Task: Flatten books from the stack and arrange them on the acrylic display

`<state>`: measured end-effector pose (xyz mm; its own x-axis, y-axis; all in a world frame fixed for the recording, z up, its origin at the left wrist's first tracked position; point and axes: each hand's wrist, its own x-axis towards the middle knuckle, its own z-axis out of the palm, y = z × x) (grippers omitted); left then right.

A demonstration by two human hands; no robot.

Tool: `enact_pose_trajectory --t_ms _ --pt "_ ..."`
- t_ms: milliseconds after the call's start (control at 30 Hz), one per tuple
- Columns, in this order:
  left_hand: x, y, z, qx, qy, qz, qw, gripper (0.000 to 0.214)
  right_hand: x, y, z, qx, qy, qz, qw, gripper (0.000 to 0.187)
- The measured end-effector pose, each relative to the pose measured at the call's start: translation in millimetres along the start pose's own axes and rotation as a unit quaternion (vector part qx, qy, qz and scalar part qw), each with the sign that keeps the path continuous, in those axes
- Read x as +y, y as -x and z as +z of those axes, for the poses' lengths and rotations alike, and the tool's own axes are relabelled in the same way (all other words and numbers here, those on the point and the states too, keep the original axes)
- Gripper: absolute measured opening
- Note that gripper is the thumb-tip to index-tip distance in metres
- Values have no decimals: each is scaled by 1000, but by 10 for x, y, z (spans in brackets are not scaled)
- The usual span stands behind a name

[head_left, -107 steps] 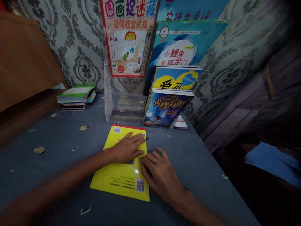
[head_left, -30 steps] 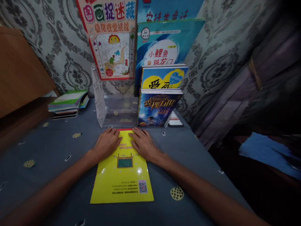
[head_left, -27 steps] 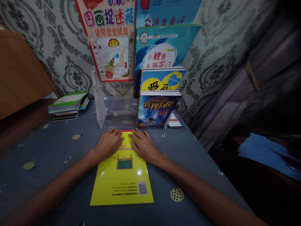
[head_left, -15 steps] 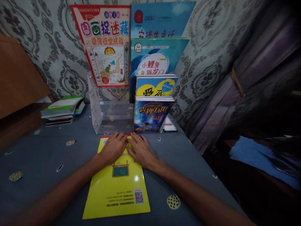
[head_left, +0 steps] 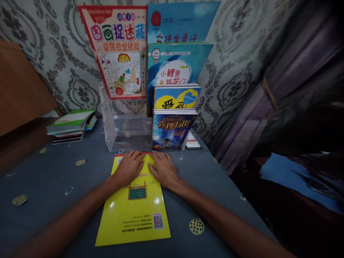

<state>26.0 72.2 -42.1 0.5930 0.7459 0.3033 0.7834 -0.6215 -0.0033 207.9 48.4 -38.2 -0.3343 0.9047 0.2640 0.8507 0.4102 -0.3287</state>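
Observation:
A yellow book (head_left: pixel 134 218) lies on the cloth-covered table with its printing upside down to me; a chalkboard picture and a QR code show on it. My left hand (head_left: pixel 129 166) rests on the far left part of the cover, fingers stretched toward the far edge. Across a small gap, my right hand (head_left: pixel 162 170) lies over the far right corner, fingers also extended and thumb out to the side. Just beyond both hands stands a clear acrylic book rack (head_left: pixel 109 132). Its right side holds several books in tiers, with a dark blue book (head_left: pixel 172 130) in front.
A red-bordered book (head_left: pixel 123 71) stands at the rack's upper left. To the left is a stack of thin books (head_left: pixel 71 123). A small pixelated triangular object (head_left: pixel 192 141) sits beside the rack. On the right are a tied curtain (head_left: pixel 268 96) and a blue cloth (head_left: pixel 292 175).
My hands have spread slightly apart, showing more of the yellow cover between them. The view has shifted a little, and the book's near edge now appears slightly farther away.

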Motion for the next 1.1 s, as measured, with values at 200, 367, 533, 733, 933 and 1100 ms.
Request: enact_pose_trajectory --t_ms 200,367,533,733,933,1100 --pt "-33 9 50 -32 27 43 998 42 17 11 -18 7 10 0 1000 34" --pt "-35 -1 21 -45 36 47 997 44 61 7 -42 2 -19 -7 1000 33" --pt "-22 -6 -38 -58 48 43 996 44 79 21 -17 7 -23 -8 1000 36" --pt "-45 4 -32 -55 67 50 995 48 60 70 8 4 -4 -13 1000 37" --pt "-69 19 10 -39 82 65 994 54 64 120 -5 10 -7 -16 1000 34" --pt "-61 24 -2 -45 79 68 994 56 61 115 -28 9 -24 -17 1000 31"
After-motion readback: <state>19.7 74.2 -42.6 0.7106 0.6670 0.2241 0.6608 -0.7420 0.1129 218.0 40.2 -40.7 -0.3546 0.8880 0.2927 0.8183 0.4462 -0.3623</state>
